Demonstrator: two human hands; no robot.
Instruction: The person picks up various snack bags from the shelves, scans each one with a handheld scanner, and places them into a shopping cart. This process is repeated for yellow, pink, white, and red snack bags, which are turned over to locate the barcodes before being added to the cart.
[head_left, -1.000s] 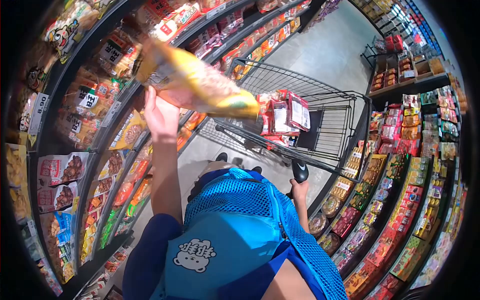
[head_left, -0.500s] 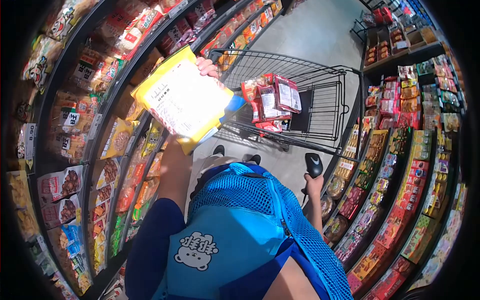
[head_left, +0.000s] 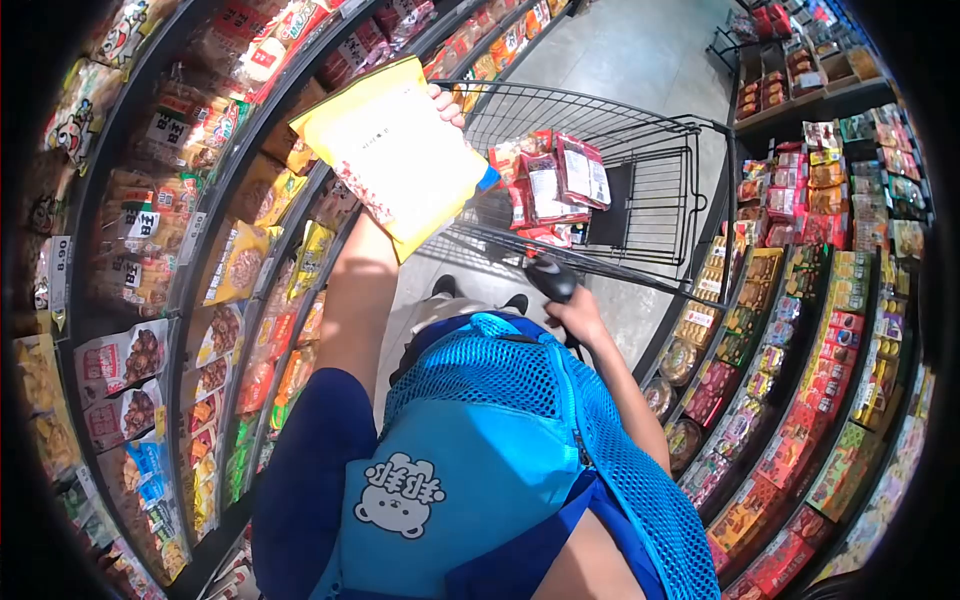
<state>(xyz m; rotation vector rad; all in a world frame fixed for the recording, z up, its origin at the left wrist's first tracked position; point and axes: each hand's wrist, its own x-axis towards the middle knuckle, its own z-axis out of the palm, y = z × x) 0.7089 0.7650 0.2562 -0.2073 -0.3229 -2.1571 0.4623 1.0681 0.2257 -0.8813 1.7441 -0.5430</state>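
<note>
My left hand [head_left: 447, 107] is closed on a yellow snack bag [head_left: 400, 160], raised above the near end of the cart. Its fingers wrap over the bag's upper right edge; the palm is hidden behind it. The bag's pale face is washed out by glare, and a small blue part sticks out at its right side. My right hand [head_left: 580, 318] grips a black handheld scanner [head_left: 550, 279], held in front of my waist, its head pointing up and left toward the bag. Red snack bags [head_left: 555, 180] lie in the black wire shopping cart [head_left: 660, 215].
Shelves of packaged snacks [head_left: 160, 240] line the left side of the aisle. On the right, more shelves [head_left: 780, 400] hold colourful packets and boxes. The grey floor [head_left: 640, 60] runs on beyond the cart. My shoes [head_left: 446, 286] stand just behind it.
My right hand has brought the scanner left and up, closer to the yellow bag. The left hand has lifted the bag slightly up and right.
</note>
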